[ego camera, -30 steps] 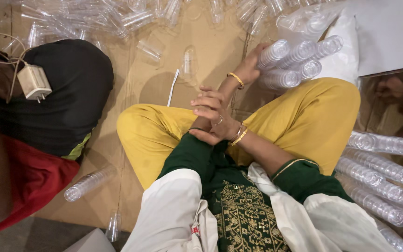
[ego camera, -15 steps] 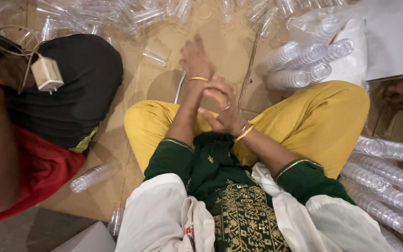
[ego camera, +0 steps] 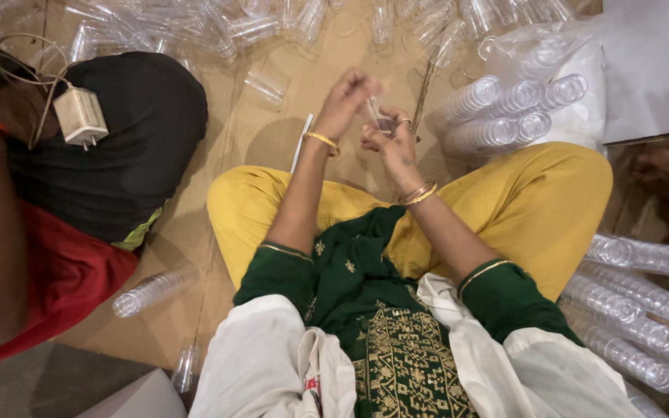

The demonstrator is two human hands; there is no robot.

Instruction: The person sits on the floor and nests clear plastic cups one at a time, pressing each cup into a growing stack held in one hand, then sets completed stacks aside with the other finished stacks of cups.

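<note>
A small clear plastic cup [ego camera: 379, 118] sits between both hands, raised above the cardboard floor [ego camera: 257, 147] in front of the crossed legs in yellow trousers [ego camera: 536, 193]. Half a second ago the hands were clasped low over the lap; now they are lifted and apart, each pinching the cup. The left hand [ego camera: 346, 101] curls its fingers round the upper part, the right hand [ego camera: 390, 139] grips the lower part. The cup's long axis runs roughly upright, tilted slightly; which end is the mouth I cannot tell. Stacked clear cups [ego camera: 505, 104] lie on their sides just to the right, loose cups [ego camera: 265, 81] beyond, and another person in black [ego camera: 125, 147] sits at the left.
</note>
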